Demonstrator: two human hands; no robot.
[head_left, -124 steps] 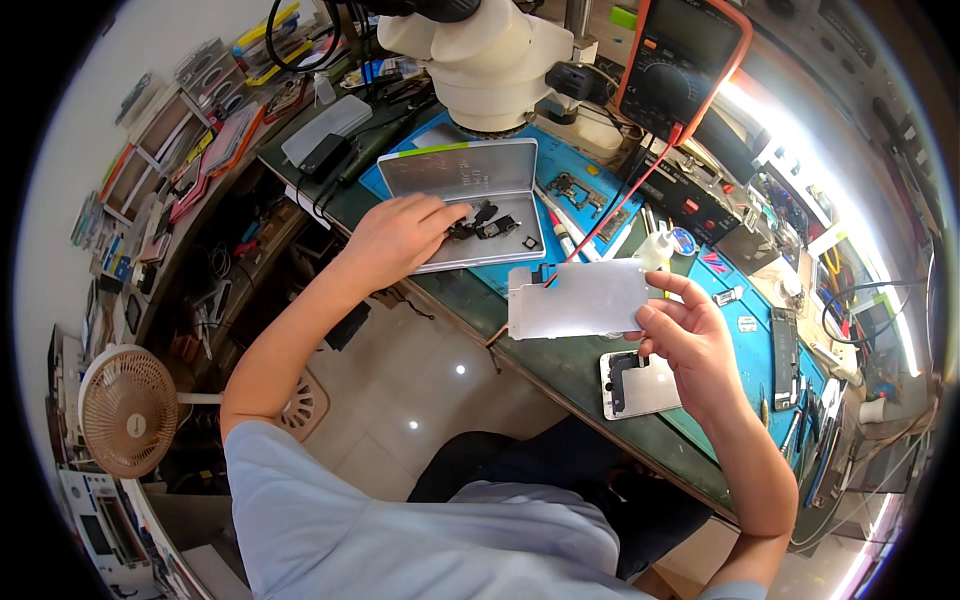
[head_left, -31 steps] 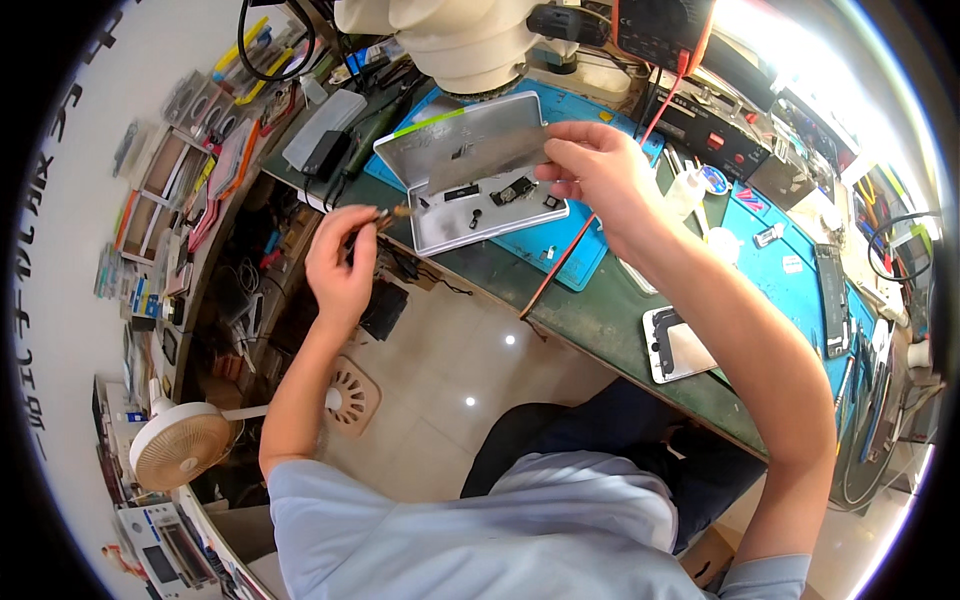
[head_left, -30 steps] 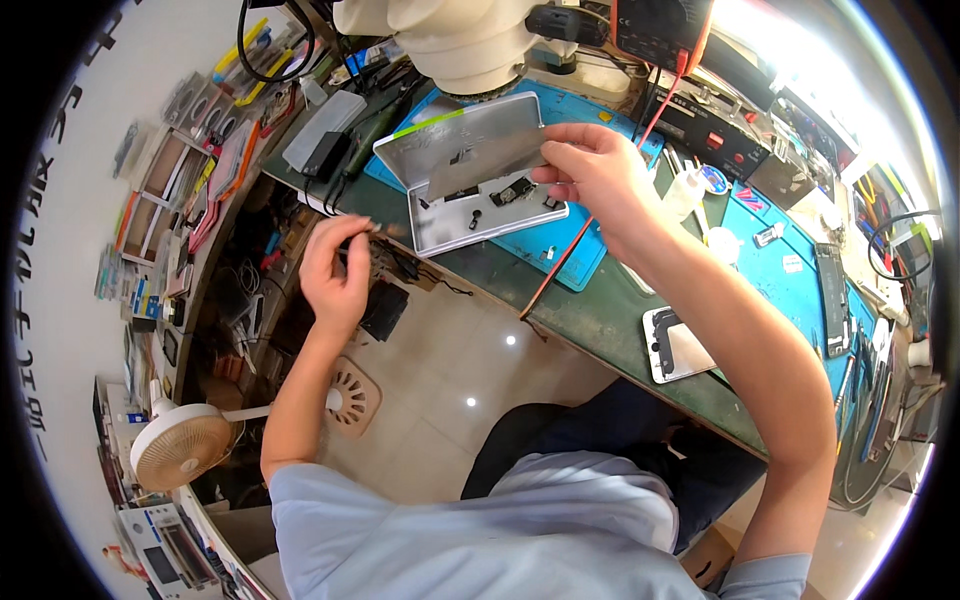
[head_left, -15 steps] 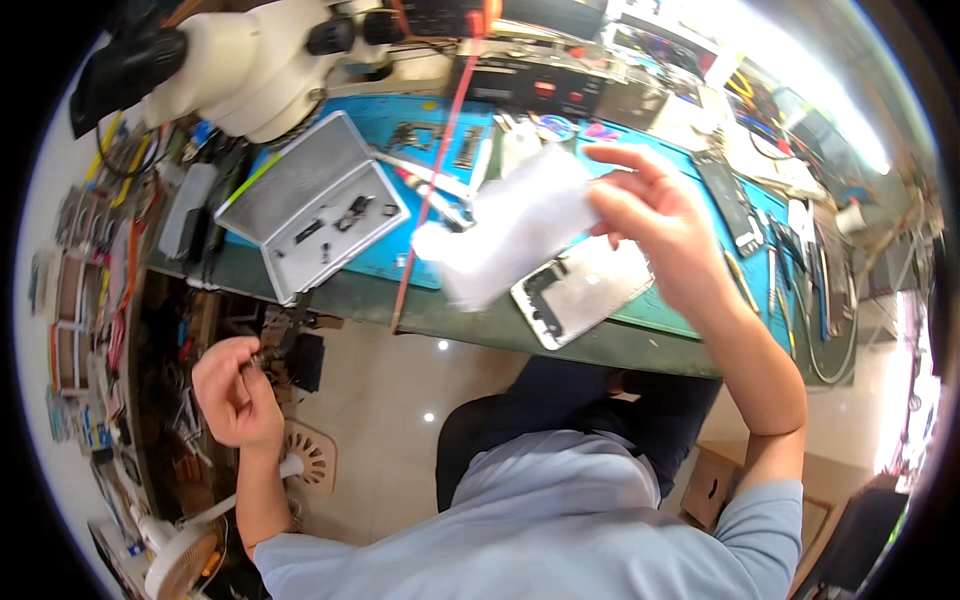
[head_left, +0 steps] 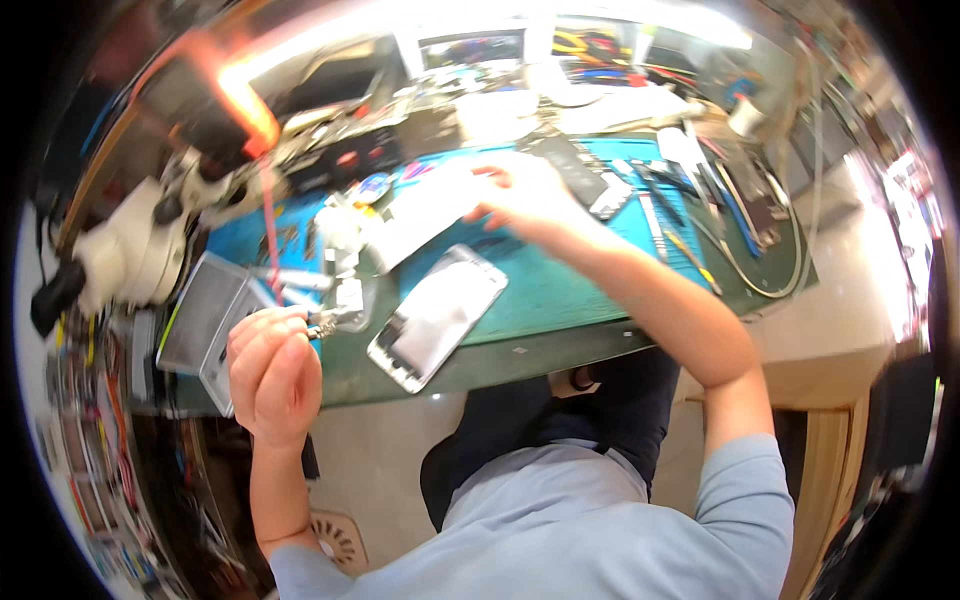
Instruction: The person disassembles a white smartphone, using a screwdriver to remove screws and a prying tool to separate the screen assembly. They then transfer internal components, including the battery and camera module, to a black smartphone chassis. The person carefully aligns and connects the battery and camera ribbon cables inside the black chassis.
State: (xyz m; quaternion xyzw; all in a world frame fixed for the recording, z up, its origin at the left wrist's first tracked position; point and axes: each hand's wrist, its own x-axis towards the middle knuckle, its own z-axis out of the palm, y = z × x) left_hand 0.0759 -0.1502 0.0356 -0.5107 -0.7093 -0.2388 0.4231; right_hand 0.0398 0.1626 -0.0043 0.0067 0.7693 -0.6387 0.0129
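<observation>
My left hand (head_left: pixel 272 378) is raised over the bench's front left, its fingers pinched around a small slim piece with a shiny metallic, greenish end (head_left: pixel 322 328); its kind is unclear. My right hand (head_left: pixel 530 203) reaches over the blue mat, thumb and fingers at the edge of a blurred white sheet (head_left: pixel 425 215), which they appear to grip. Between my hands, a white-framed phone screen panel (head_left: pixel 440 318) lies tilted at the mat's near edge. A grey open case (head_left: pixel 215 320) sits behind my left hand, which partly covers it.
At the far left stands a white microscope (head_left: pixel 125 240). Clear plastic bags (head_left: pixel 345 235) lie left of the sheet. A dark phone housing (head_left: pixel 575 170), tweezers and other slim tools (head_left: pixel 650 220) rest on the right of the blue mat (head_left: pixel 540 290). A cable (head_left: pixel 765 290) loops at the right.
My view has swung to the right. My left hand has come up from beside the bench to above its front edge. My right hand has carried the white sheet farther back over the mat.
</observation>
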